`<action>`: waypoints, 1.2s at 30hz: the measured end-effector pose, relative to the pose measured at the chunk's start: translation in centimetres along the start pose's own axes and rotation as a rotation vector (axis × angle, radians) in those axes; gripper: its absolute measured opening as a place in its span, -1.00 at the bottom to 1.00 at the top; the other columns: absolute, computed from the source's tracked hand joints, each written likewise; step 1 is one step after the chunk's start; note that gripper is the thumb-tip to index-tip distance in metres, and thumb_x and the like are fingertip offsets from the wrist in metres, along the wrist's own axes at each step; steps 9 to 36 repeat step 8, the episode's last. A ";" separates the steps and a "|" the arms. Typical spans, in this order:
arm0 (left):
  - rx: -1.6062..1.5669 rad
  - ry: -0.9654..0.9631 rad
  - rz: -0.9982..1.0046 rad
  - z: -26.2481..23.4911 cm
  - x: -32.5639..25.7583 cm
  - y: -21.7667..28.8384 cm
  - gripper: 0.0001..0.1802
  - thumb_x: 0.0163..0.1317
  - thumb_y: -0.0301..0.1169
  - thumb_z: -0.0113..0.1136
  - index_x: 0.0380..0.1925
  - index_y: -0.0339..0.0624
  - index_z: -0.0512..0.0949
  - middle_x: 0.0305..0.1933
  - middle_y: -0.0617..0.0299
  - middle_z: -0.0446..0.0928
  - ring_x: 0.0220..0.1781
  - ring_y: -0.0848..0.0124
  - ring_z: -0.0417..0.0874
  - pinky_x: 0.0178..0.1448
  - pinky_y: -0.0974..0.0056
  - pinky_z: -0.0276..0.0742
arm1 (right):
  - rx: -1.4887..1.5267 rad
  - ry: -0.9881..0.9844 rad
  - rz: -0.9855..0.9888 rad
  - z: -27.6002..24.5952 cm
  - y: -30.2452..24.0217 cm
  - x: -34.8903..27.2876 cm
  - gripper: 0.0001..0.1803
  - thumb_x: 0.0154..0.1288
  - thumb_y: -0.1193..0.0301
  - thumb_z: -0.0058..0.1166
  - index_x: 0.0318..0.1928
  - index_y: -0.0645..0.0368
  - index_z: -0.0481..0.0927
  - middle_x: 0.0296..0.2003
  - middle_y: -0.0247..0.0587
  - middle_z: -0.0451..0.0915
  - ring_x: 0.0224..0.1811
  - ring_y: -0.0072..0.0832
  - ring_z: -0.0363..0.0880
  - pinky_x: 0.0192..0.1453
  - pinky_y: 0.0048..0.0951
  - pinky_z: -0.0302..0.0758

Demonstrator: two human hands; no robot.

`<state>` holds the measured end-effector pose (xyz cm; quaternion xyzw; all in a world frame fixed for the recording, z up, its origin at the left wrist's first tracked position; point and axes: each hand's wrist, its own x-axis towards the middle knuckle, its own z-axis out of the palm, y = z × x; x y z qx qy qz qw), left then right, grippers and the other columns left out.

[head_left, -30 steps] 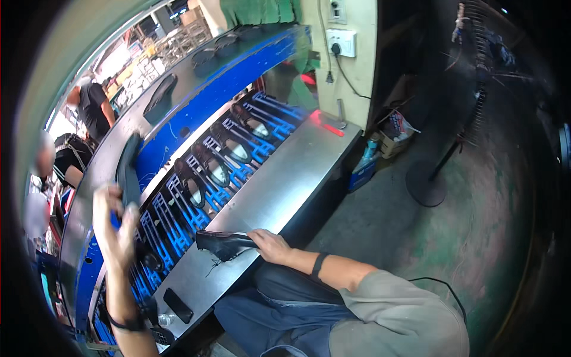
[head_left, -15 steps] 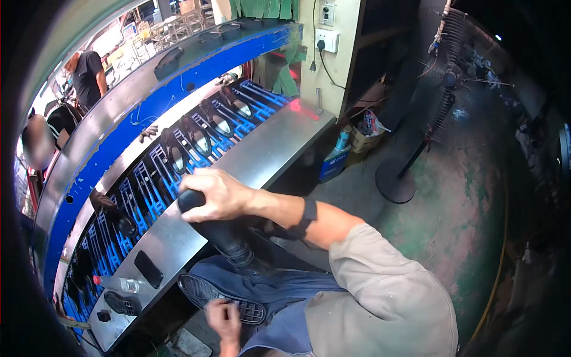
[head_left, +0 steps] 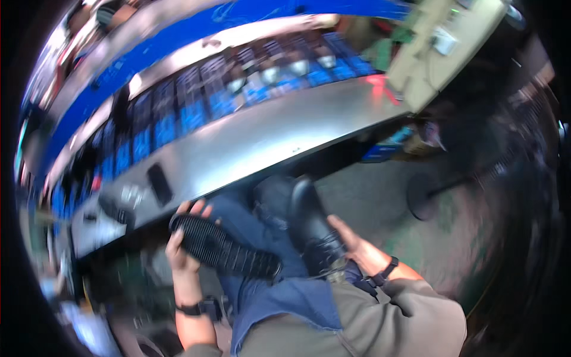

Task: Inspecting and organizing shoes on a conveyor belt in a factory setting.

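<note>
My left hand (head_left: 183,241) grips one end of a black ribbed shoe sole (head_left: 223,247) that lies across my lap over blue jeans. My right hand (head_left: 351,241) holds a black shoe upper (head_left: 312,226) from its right side, toe pointing toward the metal bench. Sole and upper sit side by side, close together just below the bench's front edge. The picture is motion-blurred.
A long grey metal bench (head_left: 256,146) runs across in front of me, with a small black flat object (head_left: 159,183) on it. Behind it is a blue conveyor rack (head_left: 196,104) with several holders. A floor fan base (head_left: 425,196) stands on the right.
The view has swung down toward my lap. My right hand has come off the bench with the black upper, and my left hand now holds the ribbed sole beside it.
</note>
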<state>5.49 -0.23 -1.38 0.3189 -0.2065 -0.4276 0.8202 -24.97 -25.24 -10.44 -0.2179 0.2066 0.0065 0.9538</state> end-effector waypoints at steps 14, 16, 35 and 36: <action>-0.169 0.051 -0.102 3.7 0.1 -0.4 -0.04 0.44 0.38 -0.38 0.37 -0.32 0.32 0.18 -0.22 0.56 0.28 -0.22 0.54 0.35 -0.33 0.44 | -0.232 -0.114 0.021 5.7 -1.5 2.2 -0.09 0.43 -0.21 -0.10 0.44 0.35 0.26 0.32 0.21 0.45 0.31 -0.10 0.54 0.42 -0.09 0.46; -0.169 0.051 -0.102 3.7 0.1 -0.4 -0.04 0.44 0.38 -0.38 0.37 -0.32 0.32 0.18 -0.22 0.56 0.28 -0.22 0.54 0.35 -0.33 0.44 | -0.232 -0.114 0.021 5.7 -1.5 2.2 -0.09 0.43 -0.21 -0.10 0.44 0.35 0.26 0.32 0.21 0.45 0.31 -0.10 0.54 0.42 -0.09 0.46; -0.169 0.051 -0.102 3.7 0.1 -0.4 -0.04 0.44 0.38 -0.38 0.37 -0.32 0.32 0.18 -0.22 0.56 0.28 -0.22 0.54 0.35 -0.33 0.44 | -0.232 -0.114 0.021 5.7 -1.5 2.2 -0.09 0.43 -0.21 -0.10 0.44 0.35 0.26 0.32 0.21 0.45 0.31 -0.10 0.54 0.42 -0.09 0.46; -0.169 0.051 -0.102 3.7 0.1 -0.4 -0.04 0.44 0.38 -0.38 0.37 -0.32 0.32 0.18 -0.22 0.56 0.28 -0.22 0.54 0.35 -0.33 0.44 | -0.232 -0.114 0.021 5.7 -1.5 2.2 -0.09 0.43 -0.21 -0.10 0.44 0.35 0.26 0.32 0.21 0.45 0.31 -0.10 0.54 0.42 -0.09 0.46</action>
